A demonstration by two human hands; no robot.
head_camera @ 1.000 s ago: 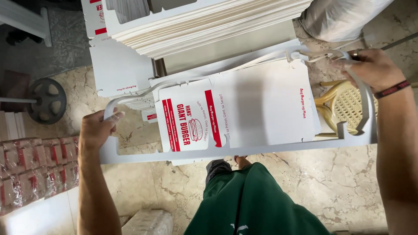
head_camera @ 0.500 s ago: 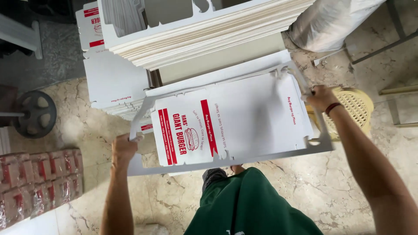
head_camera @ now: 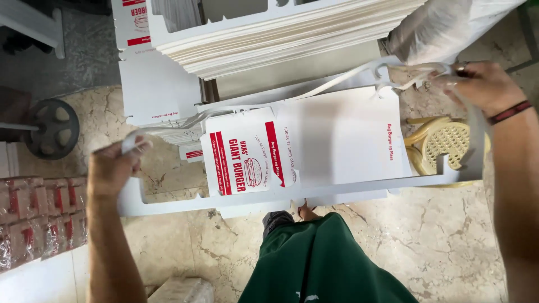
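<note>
My left hand (head_camera: 112,168) is closed on the left edge of the white cardboard sheet (head_camera: 337,140), my right hand (head_camera: 483,87) pinches its far right corner, sheet stretched above my lap.

just one cam, head-mounted, looking pretty much straight down past the green trousers (head_camera: 328,264) at the marble floor (head_camera: 449,235), close enough that both forearms run off the bottom edge

I count two hands of mine, left hand (head_camera: 112,168) and right hand (head_camera: 483,87), one die-cut cardboard sheet (head_camera: 337,146), one tall stack of sheets (head_camera: 292,33), one yellow plastic stool (head_camera: 443,143), one black wheel (head_camera: 53,128).
</note>
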